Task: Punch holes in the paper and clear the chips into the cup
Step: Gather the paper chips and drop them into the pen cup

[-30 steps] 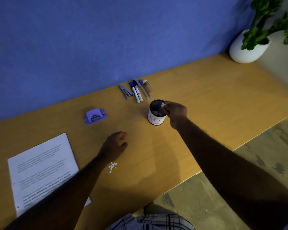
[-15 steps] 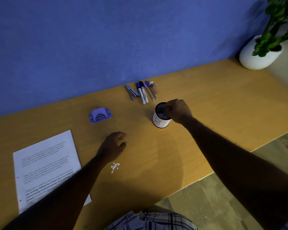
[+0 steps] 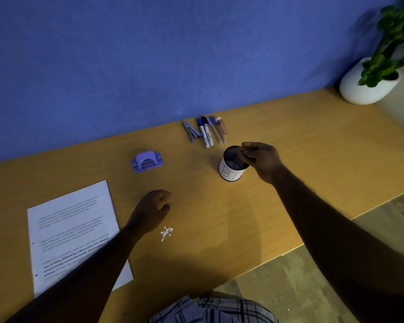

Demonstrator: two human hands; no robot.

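White paper chips (image 3: 166,232) lie heaped on the worktop (image 3: 219,229) just beside the left hand (image 3: 152,210), which rests there with fingers loosely curled, holding nothing. Well apart to the right stands the cup (image 3: 229,173); the right hand (image 3: 260,159) hovers over its rim, fingertips drawn together, though whether they pinch any chips cannot be told. Printed paper (image 3: 72,229) lies at the left, a purple hole punch (image 3: 147,160) beyond it.

White printed paper sheet (image 3: 72,220) corner hidden under left forearm (image 3: 91,266), text blurred, green potted plant (image 3: 383,64) cut by right edge
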